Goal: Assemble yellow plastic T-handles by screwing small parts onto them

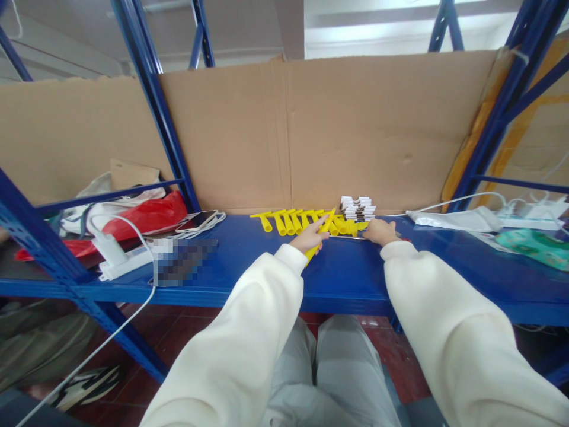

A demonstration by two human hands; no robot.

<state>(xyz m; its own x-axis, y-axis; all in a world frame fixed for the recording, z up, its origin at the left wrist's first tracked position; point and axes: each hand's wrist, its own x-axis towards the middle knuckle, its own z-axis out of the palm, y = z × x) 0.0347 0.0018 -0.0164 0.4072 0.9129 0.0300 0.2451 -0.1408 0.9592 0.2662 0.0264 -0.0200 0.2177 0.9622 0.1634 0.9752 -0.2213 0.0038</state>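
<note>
My left hand (310,236) is closed around a slim yellow tapered plastic piece (329,223), which is tilted with its pointed end up. Behind it, a row of yellow tapered tube pieces (290,224) lies along the shelf. My right hand (381,232) rests low at the right end of this row, its fingers bent together. A thin silvery rod (353,238) lies just left of those fingers, and a bit of red shows by the wrist. What the right fingers hold is hidden. Just behind stands a stack of small white and dark pieces (358,209).
The blue metal shelf (267,273) has a cardboard sheet (355,124) at its back. On the left are a power strip (128,261), a phone (195,221), cables and a red bag (151,214). On the right lie a white packet (453,219) and a green pack (533,246).
</note>
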